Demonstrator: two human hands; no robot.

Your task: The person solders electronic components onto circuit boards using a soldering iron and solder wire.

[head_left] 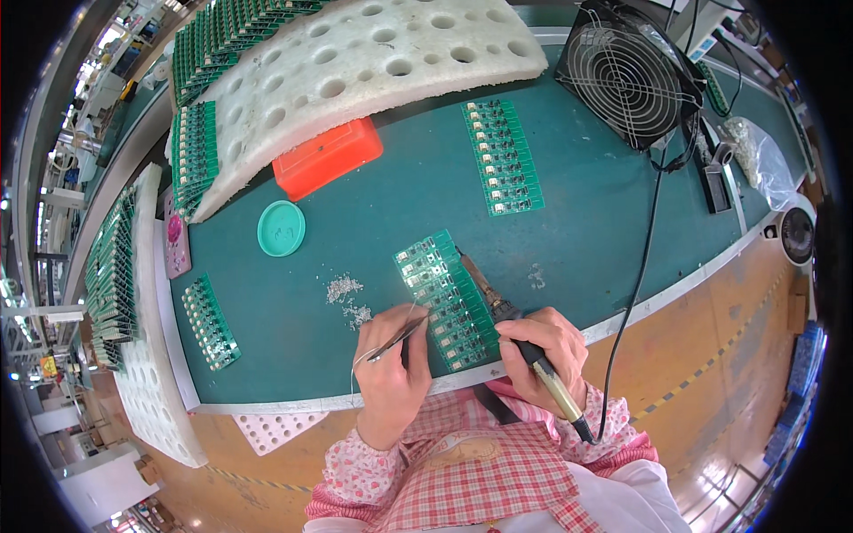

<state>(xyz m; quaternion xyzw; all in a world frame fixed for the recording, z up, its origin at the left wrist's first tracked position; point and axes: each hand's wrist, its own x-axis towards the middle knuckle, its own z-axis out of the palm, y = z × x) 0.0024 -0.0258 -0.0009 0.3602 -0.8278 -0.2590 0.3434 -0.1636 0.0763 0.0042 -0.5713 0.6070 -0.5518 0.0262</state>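
Note:
A green circuit board panel (451, 306) with rows of small white and dark components lies at the front middle of the bench. My right hand (546, 348) is closed round a soldering iron (558, 391); its metal tip end rests along the panel's right edge. At the panel's left side my left hand (389, 384) is closed on metal tweezers (396, 338). A thin solder wire (354, 366) also runs through its fingers and loops down beside the wrist. Just beyond this hand are loose clear bits (343, 289) on the mat.
Another panel (503, 158) lies farther back, and a small one (211, 322) at left. A turquoise lid (281, 228), red box (329, 158) and holed white foam (355, 67) with stacked boards stand behind. A fan (622, 84) stands back right; the iron's cord (641, 266) crosses the right side.

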